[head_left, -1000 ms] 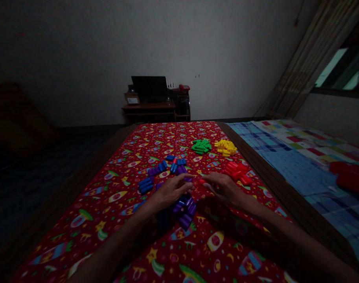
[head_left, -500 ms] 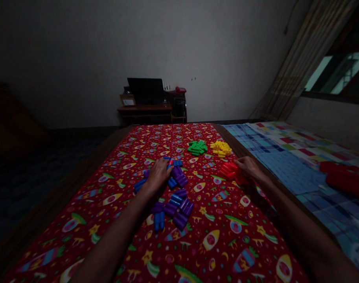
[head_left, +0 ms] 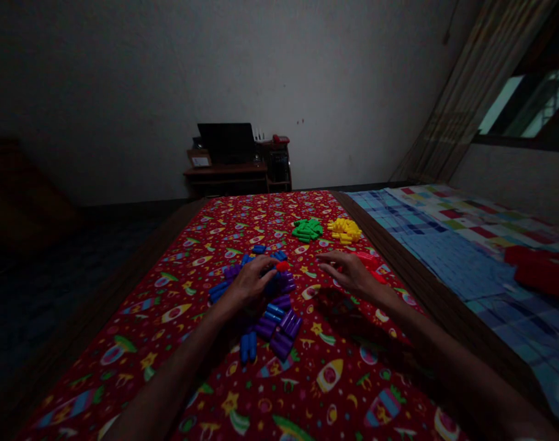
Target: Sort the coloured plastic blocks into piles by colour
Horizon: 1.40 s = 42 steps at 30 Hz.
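Note:
My left hand rests over a scatter of blue and purple plastic pieces on the red patterned cloth, its fingertips pinching a small red piece. A short way to the right, my right hand hovers palm down with fingers spread and nothing in it, just in front of the red pile. A green pile and a yellow pile lie farther back.
The red rocket-print cloth covers a wooden-edged table. To the right lies a blue checked bed cover with a red object on it. A desk with a dark monitor stands against the far wall.
My right hand has come back from the red pile toward the middle. My left hand has pulled slightly nearer and now holds a red piece at its fingertips.

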{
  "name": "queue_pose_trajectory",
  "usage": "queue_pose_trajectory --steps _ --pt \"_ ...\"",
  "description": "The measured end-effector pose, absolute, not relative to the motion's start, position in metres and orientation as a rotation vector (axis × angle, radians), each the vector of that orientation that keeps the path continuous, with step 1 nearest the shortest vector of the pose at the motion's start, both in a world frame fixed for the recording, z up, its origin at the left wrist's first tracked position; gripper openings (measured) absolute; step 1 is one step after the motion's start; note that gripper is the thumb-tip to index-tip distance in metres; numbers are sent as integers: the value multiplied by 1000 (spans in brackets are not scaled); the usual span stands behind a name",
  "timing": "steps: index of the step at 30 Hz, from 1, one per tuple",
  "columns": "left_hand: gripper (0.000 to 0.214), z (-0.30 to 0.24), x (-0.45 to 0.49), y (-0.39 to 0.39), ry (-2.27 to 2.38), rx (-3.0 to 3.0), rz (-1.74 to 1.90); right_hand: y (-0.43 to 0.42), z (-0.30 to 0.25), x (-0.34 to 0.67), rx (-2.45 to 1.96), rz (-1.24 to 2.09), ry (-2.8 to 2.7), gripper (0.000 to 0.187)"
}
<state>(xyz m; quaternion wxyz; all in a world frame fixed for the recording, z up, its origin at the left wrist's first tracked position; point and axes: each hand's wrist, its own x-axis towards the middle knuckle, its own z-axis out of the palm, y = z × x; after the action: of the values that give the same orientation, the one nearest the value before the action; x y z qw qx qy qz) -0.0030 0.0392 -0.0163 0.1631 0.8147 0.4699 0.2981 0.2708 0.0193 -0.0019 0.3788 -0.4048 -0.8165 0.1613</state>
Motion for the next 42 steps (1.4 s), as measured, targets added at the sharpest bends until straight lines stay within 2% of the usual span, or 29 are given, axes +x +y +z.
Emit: queue_pose_trajectory --steps 3,8,17,24,30,36,42 --pt "25 -15 8 21 1214 2247 831 13 -12 235 -837 399 -2257 32" --pt "23 -18 6 11 1294 2047 866 15 -20 228 -914 287 -2387 18" --pt "21 -20 -20 26 1405 2171 797 5 -22 335 -1360 224 -2044 27" --pt "20 -33 -30 32 1448 2341 797 3 -37 378 -1535 275 -2068 29" --pt "28 -32 -43 27 1452 2393 859 2 -40 375 -1470 81 -2046 27" --pt "36 -35 -76 14 1472 2465 855 -4 -17 369 -1402 -28 -1944 24" --pt "57 -47 -96 -14 1603 2485 884 -4 -10 326 -1300 155 -1920 27"
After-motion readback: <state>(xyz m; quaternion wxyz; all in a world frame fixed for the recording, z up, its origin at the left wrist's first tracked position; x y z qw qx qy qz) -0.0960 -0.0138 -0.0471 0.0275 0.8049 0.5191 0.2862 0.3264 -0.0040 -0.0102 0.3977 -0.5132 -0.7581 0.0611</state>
